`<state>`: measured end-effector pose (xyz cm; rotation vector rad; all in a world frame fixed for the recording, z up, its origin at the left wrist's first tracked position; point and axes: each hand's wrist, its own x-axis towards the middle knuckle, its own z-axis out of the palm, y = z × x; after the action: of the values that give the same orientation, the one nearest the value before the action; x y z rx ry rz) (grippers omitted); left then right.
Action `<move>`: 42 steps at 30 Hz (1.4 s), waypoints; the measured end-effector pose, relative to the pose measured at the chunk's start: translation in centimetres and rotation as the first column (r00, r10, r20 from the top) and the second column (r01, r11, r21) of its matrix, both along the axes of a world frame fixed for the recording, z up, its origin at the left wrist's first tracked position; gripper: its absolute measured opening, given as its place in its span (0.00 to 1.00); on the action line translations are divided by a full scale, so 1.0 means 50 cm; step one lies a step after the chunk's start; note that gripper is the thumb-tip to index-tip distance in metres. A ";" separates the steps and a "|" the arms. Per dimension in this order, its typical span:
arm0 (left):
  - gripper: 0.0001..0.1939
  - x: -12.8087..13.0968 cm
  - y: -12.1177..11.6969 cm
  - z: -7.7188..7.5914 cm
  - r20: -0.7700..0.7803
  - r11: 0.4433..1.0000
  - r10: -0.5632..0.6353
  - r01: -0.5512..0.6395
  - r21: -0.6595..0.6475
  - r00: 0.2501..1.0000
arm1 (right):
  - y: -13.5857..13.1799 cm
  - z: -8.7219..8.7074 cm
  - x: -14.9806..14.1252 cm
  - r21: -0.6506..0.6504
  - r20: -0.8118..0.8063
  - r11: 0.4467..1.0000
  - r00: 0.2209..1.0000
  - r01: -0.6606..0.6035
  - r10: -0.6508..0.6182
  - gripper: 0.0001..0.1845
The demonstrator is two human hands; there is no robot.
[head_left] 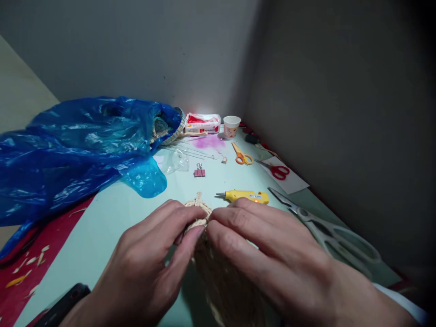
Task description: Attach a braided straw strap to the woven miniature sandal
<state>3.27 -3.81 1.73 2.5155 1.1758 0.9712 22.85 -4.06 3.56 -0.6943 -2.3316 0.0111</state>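
A braided straw piece (225,286) hangs between my hands above the pale table, its lower part in shadow. My left hand (153,254) pinches the upper rim from the left, thumb in front and fingers behind. From the right, my right hand (269,259) closes on the same rim, its fingertips meeting the left ones. A short straw loop stands up at the far side of the rim. Just beyond my right hand lies a yellow glue gun (243,196), its metal tip pointing left. Large grey-handled scissors (335,234) rest to its right.
A blue plastic bag (85,141) covers the left side, with woven straw at its mouth. Farther back are a pink binder clip (199,173), orange scissors (242,157), red-handled scissors (279,172), a paper cup (232,128) and a red-white packet (203,124). Walls stand behind and right.
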 end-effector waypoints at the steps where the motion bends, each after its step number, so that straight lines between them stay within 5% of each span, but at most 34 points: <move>1: 0.12 0.000 0.000 0.000 0.004 1.000 -0.003 0.003 0.012 1.000 | 0.000 -0.001 -0.002 0.019 0.000 1.000 1.000 -0.003 0.003 0.17; 6: 0.13 0.000 -0.004 0.002 -0.045 0.993 -0.028 0.033 0.117 0.999 | 0.000 -0.001 -0.002 0.062 0.059 0.997 0.997 -0.048 0.044 0.19; 10: 0.14 0.000 -0.005 0.001 -0.080 0.984 -0.069 0.081 0.160 0.994 | -0.001 -0.014 -0.005 0.217 0.136 0.972 0.989 -0.095 0.066 0.18; 16: 0.11 0.005 -0.005 -0.013 0.027 0.994 0.019 -0.022 0.108 0.999 | -0.006 -0.059 -0.004 0.409 0.103 0.910 0.994 -0.069 0.030 0.14; 20: 0.11 0.005 -0.009 -0.024 0.098 0.988 0.091 -0.102 0.118 0.991 | -0.008 -0.071 -0.003 0.379 0.064 0.922 0.996 -0.080 0.061 0.14; 27: 0.09 0.011 -0.006 -0.018 0.153 0.988 0.124 -0.136 0.069 0.980 | -0.022 -0.072 -0.012 0.040 -0.118 0.999 0.992 -0.037 0.042 0.16; 33: 0.08 0.016 -0.007 0.000 0.218 0.992 0.127 -0.123 -0.033 0.968 | -0.037 -0.073 -0.008 0.224 -0.070 0.971 0.995 0.083 -0.069 0.12; 37: 0.09 0.013 -0.010 0.004 0.252 0.993 0.084 -0.058 -0.108 0.964 | -0.040 -0.090 -0.019 0.357 -0.296 0.906 0.948 0.226 -0.119 0.19; 42: 0.12 0.014 -0.020 0.003 0.302 0.991 0.030 0.011 -0.133 0.953 | -0.045 -0.108 -0.033 0.322 -0.479 0.902 0.871 0.287 -0.106 0.19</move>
<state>3.97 -4.82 1.86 2.1630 1.1172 1.1887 21.22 -6.33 -1.81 -0.6474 -1.7328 -0.3389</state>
